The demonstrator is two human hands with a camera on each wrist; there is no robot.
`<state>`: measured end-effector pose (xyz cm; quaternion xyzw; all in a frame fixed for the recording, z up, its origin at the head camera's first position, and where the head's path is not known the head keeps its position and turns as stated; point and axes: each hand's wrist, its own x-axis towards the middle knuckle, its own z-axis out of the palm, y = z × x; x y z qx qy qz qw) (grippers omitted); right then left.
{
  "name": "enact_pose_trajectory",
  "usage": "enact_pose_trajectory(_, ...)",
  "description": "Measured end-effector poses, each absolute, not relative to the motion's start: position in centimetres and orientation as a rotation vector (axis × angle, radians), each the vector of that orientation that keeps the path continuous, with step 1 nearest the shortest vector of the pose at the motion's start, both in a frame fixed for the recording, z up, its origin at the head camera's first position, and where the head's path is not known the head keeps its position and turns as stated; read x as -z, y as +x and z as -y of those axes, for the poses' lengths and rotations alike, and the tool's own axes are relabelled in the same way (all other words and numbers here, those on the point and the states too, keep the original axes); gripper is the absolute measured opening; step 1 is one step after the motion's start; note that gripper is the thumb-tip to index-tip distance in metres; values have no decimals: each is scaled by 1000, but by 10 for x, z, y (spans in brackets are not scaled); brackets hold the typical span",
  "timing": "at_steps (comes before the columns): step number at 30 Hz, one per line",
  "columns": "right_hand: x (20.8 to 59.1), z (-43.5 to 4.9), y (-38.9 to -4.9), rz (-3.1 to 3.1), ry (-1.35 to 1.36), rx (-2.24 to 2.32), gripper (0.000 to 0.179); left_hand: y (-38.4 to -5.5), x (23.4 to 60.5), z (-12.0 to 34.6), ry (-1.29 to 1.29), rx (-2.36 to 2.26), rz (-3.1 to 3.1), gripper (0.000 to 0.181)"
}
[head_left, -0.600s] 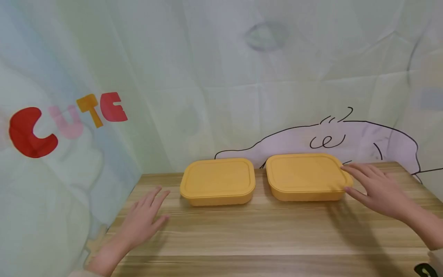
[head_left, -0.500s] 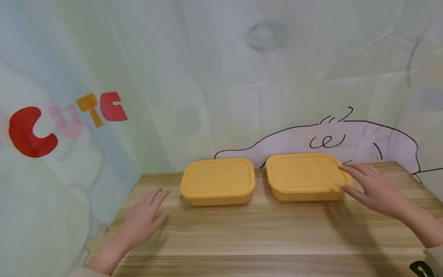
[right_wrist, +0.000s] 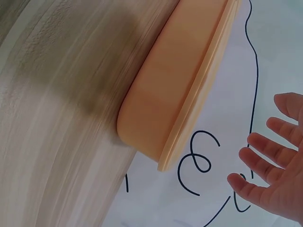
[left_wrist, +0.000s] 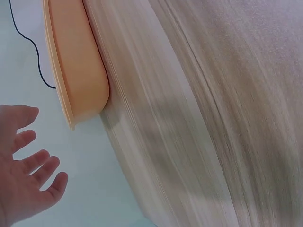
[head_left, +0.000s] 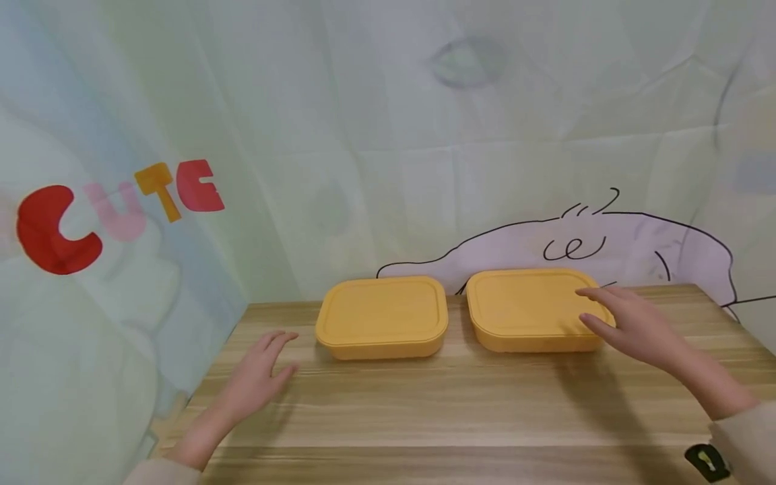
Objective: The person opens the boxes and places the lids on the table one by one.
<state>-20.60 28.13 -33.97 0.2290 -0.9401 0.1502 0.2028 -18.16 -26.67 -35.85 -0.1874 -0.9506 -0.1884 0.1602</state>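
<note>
Two yellow lidded food containers sit side by side at the back of the wooden table. The left container (head_left: 382,315) has my left hand (head_left: 257,374) just to its left, fingers relaxed and apart from it. My right hand (head_left: 630,323) hovers at the right end of the right container (head_left: 530,306), overlapping its lid corner in the head view. In the left wrist view the container's side (left_wrist: 78,61) lies beyond loosely bent fingers (left_wrist: 45,170). The right wrist view shows spread fingers (right_wrist: 265,163) apart from the other container's wall (right_wrist: 161,80). Neither hand holds anything.
The wood-grain table (head_left: 448,411) ends at a pale printed curtain (head_left: 364,168) right behind the containers. Colourful letters (head_left: 57,229) mark the curtain at left. A dark green patch (head_left: 706,463) shows beside the right sleeve (head_left: 748,438).
My right hand has moved left, further over the right container's end. The left hand has shifted slightly, its fingers bending a little more. Both containers stay where they were.
</note>
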Motion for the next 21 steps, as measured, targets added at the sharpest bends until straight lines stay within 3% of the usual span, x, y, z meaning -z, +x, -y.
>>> enact_pose_trajectory(21, 342, -234, -226, 2663, 724, -510, 33, -203, 360, 256, -437, 703, 2740, 38)
